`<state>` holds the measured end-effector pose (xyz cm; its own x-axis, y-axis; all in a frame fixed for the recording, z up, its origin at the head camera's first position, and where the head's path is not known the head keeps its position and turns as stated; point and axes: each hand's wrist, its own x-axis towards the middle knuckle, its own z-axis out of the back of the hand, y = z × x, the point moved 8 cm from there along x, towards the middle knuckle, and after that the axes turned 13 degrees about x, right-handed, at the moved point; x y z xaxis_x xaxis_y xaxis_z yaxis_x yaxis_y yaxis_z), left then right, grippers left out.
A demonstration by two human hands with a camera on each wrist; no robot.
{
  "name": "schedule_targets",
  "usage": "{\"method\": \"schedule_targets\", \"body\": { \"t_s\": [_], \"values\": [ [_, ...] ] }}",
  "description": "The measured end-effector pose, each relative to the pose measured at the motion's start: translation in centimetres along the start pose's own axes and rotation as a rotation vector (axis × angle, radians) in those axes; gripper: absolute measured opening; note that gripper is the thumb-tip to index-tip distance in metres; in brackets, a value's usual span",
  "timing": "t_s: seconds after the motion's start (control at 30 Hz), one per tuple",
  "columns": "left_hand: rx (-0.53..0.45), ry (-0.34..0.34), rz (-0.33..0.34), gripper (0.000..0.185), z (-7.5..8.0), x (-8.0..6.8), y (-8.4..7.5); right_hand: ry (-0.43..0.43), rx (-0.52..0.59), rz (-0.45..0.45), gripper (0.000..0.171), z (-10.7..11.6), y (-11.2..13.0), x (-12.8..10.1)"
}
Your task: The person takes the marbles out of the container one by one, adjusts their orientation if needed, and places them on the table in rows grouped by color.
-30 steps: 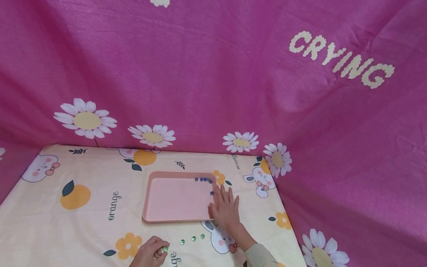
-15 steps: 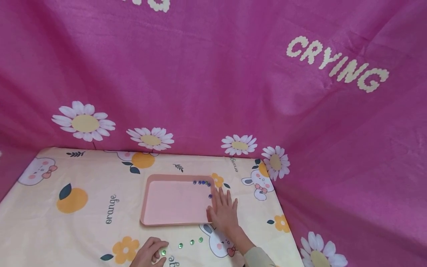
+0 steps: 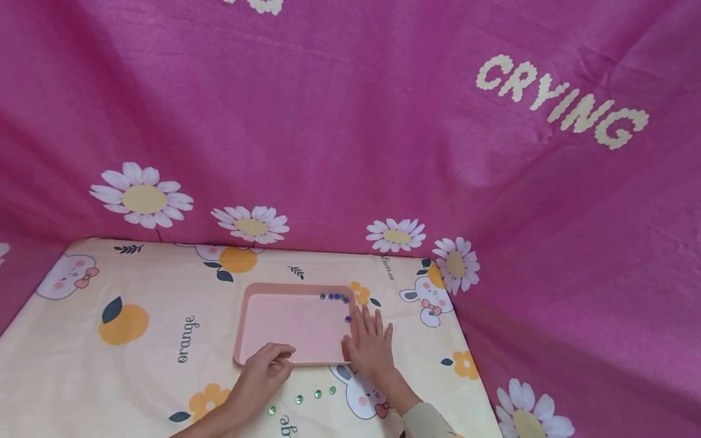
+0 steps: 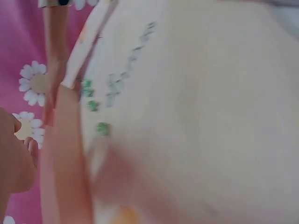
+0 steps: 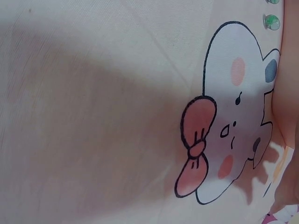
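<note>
A shallow pink tray [image 3: 292, 328] lies on the patterned cloth. Spread along its right rim, my right hand [image 3: 373, 350] rests with straight fingers, thumb at the inner edge. My left hand [image 3: 266, 372] is over the tray's front left edge, fingers loosely bent and nothing visible between them; the left wrist view shows this hand [image 4: 16, 156] beside the tray wall [image 4: 70, 163]. Several green glass marbles [image 3: 299, 399] form a slanting row on the cloth in front of the tray. Inside it, several mostly blue marbles [image 3: 336, 297] gather at the far right corner, one lower by the right wall.
The cream cloth [image 3: 153, 389] with rabbits, oranges and flowers covers the table. Magenta curtains [image 3: 328, 121] with daisies rise behind and to the right. A printed rabbit [image 5: 233, 107] lies under the right wrist.
My left hand has let go of the green marble at the row's left end and moved up and right to the tray's front edge. The right hand stays on the rim.
</note>
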<state>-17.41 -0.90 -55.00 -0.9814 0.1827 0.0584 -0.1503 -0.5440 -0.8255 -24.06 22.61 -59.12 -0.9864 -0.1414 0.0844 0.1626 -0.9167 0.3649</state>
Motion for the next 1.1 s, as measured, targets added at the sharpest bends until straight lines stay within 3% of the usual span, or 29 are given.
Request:
{"method": "schedule_targets", "body": {
  "t_s": [0.23, 0.47, 0.63, 0.83, 1.1],
  "values": [
    [-0.078, 0.032, -0.01, 0.027, -1.5, 4.9, -1.2, -0.002, -0.002, 0.002, 0.07, -0.2, -0.1, -0.1],
    [-0.066, -0.072, 0.015, 0.02, -3.5, 9.2, -0.9, 0.011, 0.002, 0.009, 0.07, -0.4, -0.2, 0.1],
    [-0.076, -0.072, 0.036, 0.023, -5.3, 11.6, -0.6, 0.009, 0.003, 0.002, 0.07, -0.3, -0.3, 0.1],
    [-0.036, -0.12, 0.058, 0.023, -6.7, 13.6, 0.1, 0.01, 0.017, 0.0, 0.07, -0.3, -0.3, 0.2],
    [-0.007, -0.127, 0.113, 0.024, -8.2, 14.7, 0.5, 0.025, 0.011, -0.008, 0.072, -0.4, -0.4, 0.2]
  ]
}}
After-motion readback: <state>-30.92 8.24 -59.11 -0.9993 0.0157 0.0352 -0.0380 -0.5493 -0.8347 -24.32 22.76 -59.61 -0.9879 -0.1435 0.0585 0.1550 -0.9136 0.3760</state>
